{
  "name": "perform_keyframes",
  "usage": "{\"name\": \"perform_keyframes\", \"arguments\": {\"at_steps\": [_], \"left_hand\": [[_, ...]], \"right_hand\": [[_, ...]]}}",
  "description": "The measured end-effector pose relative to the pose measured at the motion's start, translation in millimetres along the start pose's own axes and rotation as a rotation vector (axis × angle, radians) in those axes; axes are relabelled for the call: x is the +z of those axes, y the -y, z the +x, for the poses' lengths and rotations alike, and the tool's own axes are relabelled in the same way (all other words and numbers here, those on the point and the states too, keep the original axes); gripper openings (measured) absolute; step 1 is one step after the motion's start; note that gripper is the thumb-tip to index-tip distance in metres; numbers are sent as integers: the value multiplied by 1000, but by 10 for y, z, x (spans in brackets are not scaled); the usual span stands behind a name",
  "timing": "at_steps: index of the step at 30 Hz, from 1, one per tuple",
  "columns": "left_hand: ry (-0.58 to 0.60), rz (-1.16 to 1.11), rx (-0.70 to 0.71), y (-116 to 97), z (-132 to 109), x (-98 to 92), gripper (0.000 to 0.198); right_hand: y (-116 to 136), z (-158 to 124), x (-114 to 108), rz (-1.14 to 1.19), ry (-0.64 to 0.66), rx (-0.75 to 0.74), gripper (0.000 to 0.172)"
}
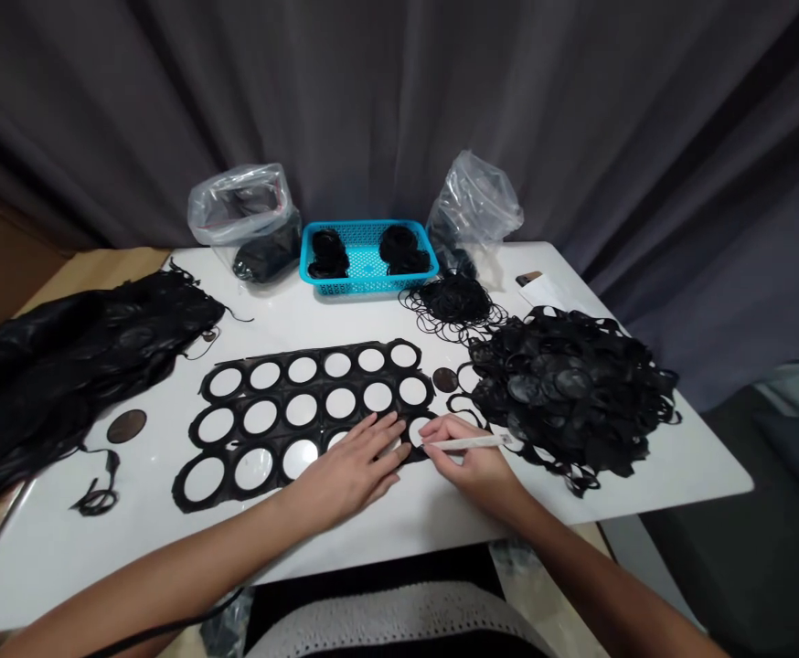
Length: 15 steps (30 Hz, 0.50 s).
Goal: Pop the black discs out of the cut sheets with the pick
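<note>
A black rubbery sheet (321,429) with several rows of round holes lies flat on the white table. My left hand (355,466) rests palm down on its lower right part, fingers stretched out and covering some holes. At the sheet's lower right corner, my right hand (472,461) is closed around a slim white pen-like tool (472,442). The tool's tip points left, close to the last hole; whether it touches the rubber I cannot tell. Just right of this hand is a large heap of black rubber scraps and rings (564,384).
A blue basket (368,285) holding bundled black rings stands at the back, between two clear plastic bags, left (241,215) and right (474,206). A pile of thin black rings (455,302) lies before it. Stacked black sheets (98,356) cover the left side. Dark discs (126,426) lie on the table (132,548).
</note>
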<state>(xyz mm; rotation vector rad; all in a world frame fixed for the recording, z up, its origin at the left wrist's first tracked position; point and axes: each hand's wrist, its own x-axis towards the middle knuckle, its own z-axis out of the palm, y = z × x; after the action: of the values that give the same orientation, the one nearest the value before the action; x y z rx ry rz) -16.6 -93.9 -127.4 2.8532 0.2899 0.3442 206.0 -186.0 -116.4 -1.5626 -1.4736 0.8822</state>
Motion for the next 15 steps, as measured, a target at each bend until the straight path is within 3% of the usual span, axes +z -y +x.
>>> {"name": "perform_keyframes", "arguments": {"at_steps": [11,15], "left_hand": [[-54,-34,-10,-26,19,-5,35],[-55,-55,-17,-26,17,-21,34]], "right_hand": [[20,-24,26,-139,-25,-81,16],[35,-85,116,-357,21,-285,12]]}}
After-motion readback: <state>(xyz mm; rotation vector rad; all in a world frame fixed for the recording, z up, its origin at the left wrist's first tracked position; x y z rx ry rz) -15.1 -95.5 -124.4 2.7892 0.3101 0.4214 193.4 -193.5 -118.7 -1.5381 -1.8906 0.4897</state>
